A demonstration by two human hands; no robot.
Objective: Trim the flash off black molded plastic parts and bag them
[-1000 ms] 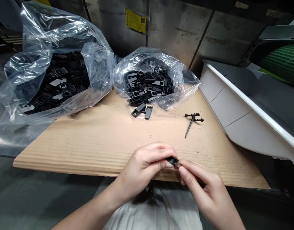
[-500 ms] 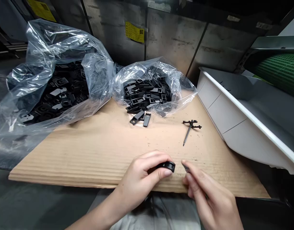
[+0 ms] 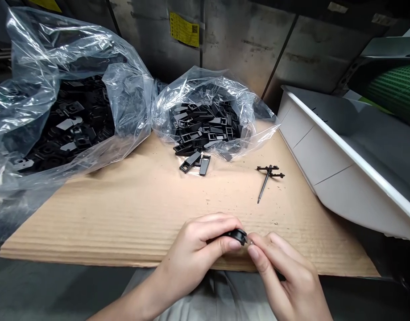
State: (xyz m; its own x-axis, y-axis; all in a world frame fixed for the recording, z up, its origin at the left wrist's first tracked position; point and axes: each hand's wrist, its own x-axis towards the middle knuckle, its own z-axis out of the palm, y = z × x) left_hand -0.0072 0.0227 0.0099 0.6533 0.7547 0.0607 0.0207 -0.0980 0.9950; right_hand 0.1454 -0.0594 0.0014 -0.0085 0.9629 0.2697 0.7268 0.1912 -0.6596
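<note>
My left hand (image 3: 200, 249) is closed round a small black plastic part (image 3: 238, 235), pinched between thumb and fingers at the near edge of a cardboard sheet (image 3: 131, 200). My right hand (image 3: 285, 274) is closed too, its fingertips pinching a tiny thin piece against the right side of that black part. What the right fingers hold is too small to name. Both hands hover just over the cardboard's front edge.
Two clear plastic bags of black parts lie at the back: a large one (image 3: 64, 102) on the left, a smaller one (image 3: 208, 116) in the middle, with two loose parts (image 3: 195, 162) before it. A black sprue (image 3: 267, 176) lies right of centre. A white bin (image 3: 341, 147) stands right.
Half a second ago my hands were a little apart; now the right fingertips are back against the black part in my left hand. The view has shifted slightly.
</note>
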